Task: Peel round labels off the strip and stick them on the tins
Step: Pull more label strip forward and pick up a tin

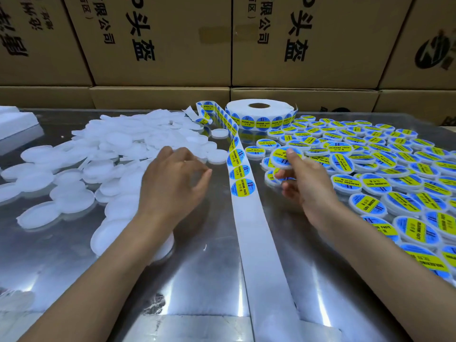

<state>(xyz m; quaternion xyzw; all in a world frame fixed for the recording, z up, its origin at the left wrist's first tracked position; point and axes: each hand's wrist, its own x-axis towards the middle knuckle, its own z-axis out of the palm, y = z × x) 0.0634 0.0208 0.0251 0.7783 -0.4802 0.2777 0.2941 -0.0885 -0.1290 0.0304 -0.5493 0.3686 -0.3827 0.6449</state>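
Light: bright, from overhead
Glare: white streaks on the shiny surface (209, 280) near its front edge
Blur: right hand (299, 178) slightly smeared
Edges: wide-angle bending

Two bare forearms, no sleeves; left hand (172, 178) wears a ring (thin band).

blue-and-yellow round labels (239, 187) on white strip (259, 238); plain white tins (74, 154).
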